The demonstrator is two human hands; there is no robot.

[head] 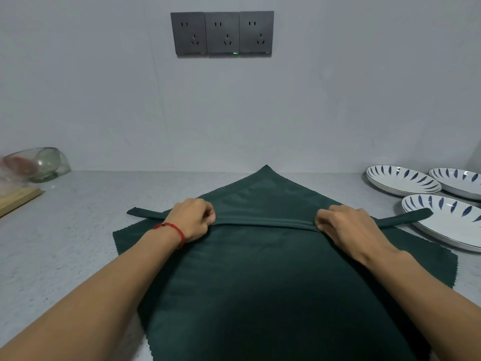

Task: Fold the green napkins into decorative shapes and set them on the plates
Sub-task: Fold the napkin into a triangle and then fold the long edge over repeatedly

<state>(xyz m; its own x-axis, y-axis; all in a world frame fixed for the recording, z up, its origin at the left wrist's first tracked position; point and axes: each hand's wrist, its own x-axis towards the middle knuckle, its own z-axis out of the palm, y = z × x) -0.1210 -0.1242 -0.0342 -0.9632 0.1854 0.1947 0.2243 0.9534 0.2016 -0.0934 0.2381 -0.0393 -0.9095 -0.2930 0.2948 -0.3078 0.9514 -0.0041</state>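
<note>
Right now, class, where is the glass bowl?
In the head view, the glass bowl lies tipped at the counter's far left, against the wall, behind a wooden board.

Dim, even light — soft shadows, wide-angle bending at edges, glass bowl (39, 164) blurred.

Speckled grey counter (78, 243) running up to the wall. A green napkin (260, 282) is spread across the middle, three blue-patterned plates (400, 178) sit in the far right corner, and a glass bowl (44, 162) and wooden board (15, 199) are far left.
</note>
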